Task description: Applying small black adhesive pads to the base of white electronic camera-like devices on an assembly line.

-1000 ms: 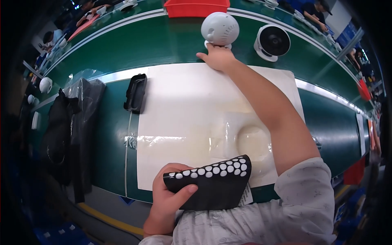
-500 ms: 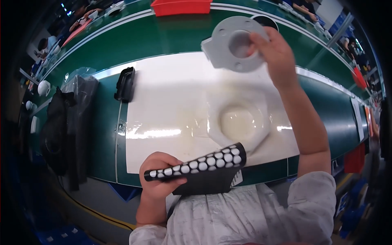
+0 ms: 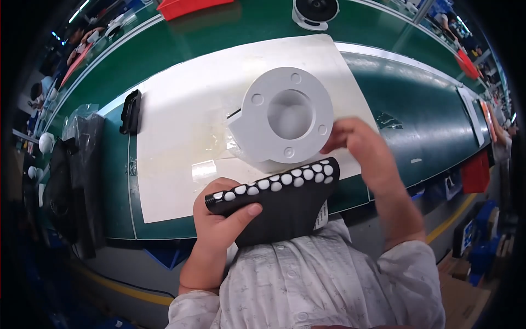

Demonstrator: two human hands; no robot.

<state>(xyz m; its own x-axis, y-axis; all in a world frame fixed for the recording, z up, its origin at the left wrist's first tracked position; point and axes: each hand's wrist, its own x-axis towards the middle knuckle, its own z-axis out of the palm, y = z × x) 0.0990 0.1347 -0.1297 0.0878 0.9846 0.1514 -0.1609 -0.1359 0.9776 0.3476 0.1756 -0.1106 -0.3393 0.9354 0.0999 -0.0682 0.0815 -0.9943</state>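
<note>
My left hand (image 3: 223,216) grips a black sheet (image 3: 287,211), thumb on its near face. White round pads or stickers (image 3: 275,183) run in rows along its curved upper edge. Beyond the sheet, a white round plastic part (image 3: 253,129) lies on the white work surface, with a deep central hole, several small round recesses and a tab on its left. It covers whatever is beneath it. Close by its lower right rim is my right hand (image 3: 364,145), fingers bent and somewhat apart, nothing visible in them. Whether the fingertips touch the rim, I cannot tell.
A black plastic piece (image 3: 130,112) lies at the board's left edge. Farther left are dark bagged items (image 3: 82,164). A white unit with a round black face (image 3: 316,11) stands at the back, right of a red bin (image 3: 194,6). Other people work at the far left and right.
The white round part has gone from my raised right hand down onto the work surface, over the octagonal holder's place. My right hand has let go and lowered. The sheet's edge has risen slightly.
</note>
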